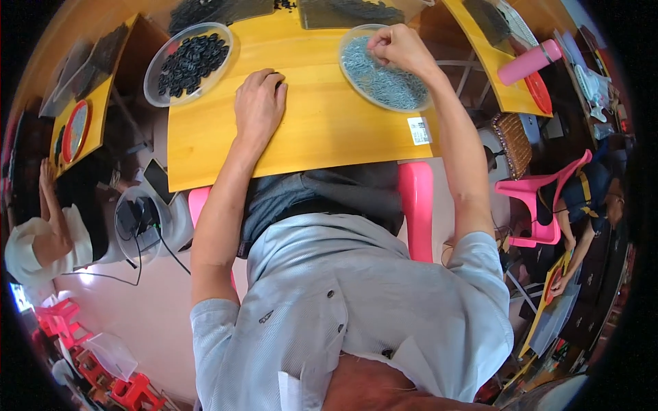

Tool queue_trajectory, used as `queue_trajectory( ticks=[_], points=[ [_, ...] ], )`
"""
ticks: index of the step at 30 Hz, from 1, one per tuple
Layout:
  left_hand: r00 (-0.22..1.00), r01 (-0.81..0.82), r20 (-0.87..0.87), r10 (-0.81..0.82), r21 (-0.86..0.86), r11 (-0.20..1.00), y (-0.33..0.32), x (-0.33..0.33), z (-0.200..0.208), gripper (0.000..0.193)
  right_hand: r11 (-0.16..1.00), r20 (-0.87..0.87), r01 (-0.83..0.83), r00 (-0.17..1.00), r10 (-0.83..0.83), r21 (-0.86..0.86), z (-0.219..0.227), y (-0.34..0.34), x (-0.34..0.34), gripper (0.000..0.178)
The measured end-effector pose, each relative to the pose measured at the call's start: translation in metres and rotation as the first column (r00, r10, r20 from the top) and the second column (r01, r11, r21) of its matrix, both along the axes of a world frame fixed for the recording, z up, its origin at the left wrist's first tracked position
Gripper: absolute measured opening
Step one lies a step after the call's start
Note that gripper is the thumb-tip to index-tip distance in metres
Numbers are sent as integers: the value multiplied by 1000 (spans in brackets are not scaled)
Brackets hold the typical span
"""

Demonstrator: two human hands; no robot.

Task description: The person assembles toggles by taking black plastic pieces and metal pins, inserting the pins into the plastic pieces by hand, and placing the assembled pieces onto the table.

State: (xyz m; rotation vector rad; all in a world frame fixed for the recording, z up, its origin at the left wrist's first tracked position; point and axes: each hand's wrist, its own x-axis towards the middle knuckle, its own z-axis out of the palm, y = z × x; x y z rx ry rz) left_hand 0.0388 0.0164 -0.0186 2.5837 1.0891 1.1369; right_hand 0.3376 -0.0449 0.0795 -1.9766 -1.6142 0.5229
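My left hand (258, 104) rests on the yellow table (301, 127) with its fingers curled under. A dark spot shows between its thumb and forefinger, too small to name. To its left stands a round clear tub (156, 88) of small black plastic parts (193, 65). My right hand (399, 49) is over the far right part of another round clear tub (351, 81), filled with small silvery metal pieces, perhaps screws (387, 83). Its thumb and fingers are pinched together; whatever is between them cannot be made out.
Clear trays of dark parts (353, 14) stand along the table's far edge. A white label (419, 131) sticks near the right front corner. On the right-hand side table lies a pink bottle (529, 62). Other people work at left (51, 240) and right (582, 205).
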Motion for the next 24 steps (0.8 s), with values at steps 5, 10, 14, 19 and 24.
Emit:
queue_trajectory(
  ticks=[5,10,14,19,24],
  points=[
    [1000,-5,-22,5,-14,1000,2,1,3,20,945,38,-313,950,311,98,3,17,-65,15],
    [998,-61,12,61,-27,998,2,1,-3,19,918,21,-395,918,396,-28,-37,49,-111,17],
    [993,-121,5,121,-16,993,1,-3,-5,20,931,-76,-354,934,348,-88,-41,52,-123,18],
    [994,-109,-22,108,-51,993,-1,-2,0,22,946,-14,-324,946,324,-10,-47,55,-100,20],
    [993,-106,39,108,-55,993,5,-3,-6,20,953,169,-301,939,298,-5,-34,47,-96,24]
  ],
)
